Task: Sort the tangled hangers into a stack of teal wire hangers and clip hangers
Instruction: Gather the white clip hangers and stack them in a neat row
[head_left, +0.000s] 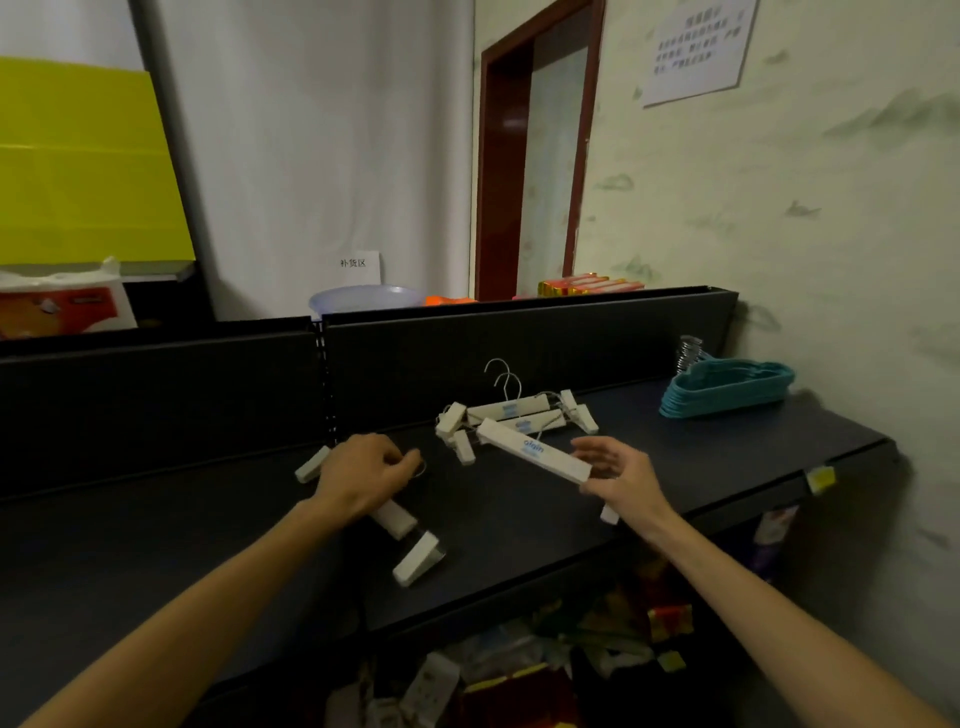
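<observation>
**Ana:** Head view shows a dark flat bench (519, 525) with white wooden clip hangers on it. Where are they all?

**Ben:** Two or three lie in a small pile of white clip hangers (519, 413) near the back panel, silver hooks pointing up and away. The neat stack of teal wire hangers (727, 389) sits well apart, at the far right by the wall.

**Ana:** And the hands?

**Ben:** The left hand (358, 475) curls down on one white clip hanger with a clear end clip (410, 545). It pinches what looks like the hook ring. The right hand (618, 475) is open, fingers loose, touching the end of another long white bar hanger (535, 454). It grips nothing.

**Ana:** Which way do they point?

**Ben:** The bar by the right hand runs from the far left down to the near right. The one under the left hand slants almost the same way, and its near clip sits close to the bench edge.

**Ana:** How should this step go?

**Ben:** I think each hanger should be lifted by its hook or bar, not its clips. Turn it to match the pile, then lay it flat on top.
</observation>
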